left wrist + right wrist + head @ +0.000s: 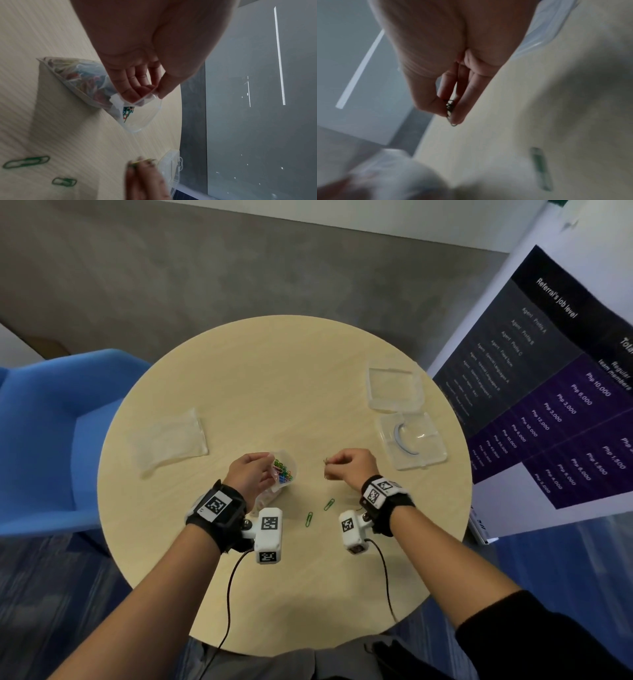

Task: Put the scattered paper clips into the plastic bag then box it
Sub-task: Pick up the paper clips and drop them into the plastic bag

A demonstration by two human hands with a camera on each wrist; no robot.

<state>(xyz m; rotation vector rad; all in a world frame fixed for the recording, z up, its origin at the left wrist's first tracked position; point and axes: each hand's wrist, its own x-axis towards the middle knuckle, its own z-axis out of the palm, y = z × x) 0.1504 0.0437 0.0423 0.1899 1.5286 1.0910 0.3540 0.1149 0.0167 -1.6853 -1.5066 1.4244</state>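
My left hand [251, 470] pinches the open mouth of a small clear plastic bag [282, 472] that holds several coloured paper clips; in the left wrist view the bag [82, 79] rests on the table with its rim held between thumb and fingers. To the bag's right, my right hand [346, 465] pinches paper clips [450, 108] between thumb and fingers, just above the table. Two green paper clips [329, 504] [309, 519] lie loose on the table between my wrists. The clear plastic box [412, 440] lies open at the right, its lid [394, 386] behind it.
The round wooden table [274, 378] carries a second, flat plastic bag [171, 440] at the left. A blue chair [51, 436] stands left of the table and a printed banner [565, 392] leans at the right. Cables run from both wrist cameras toward me.
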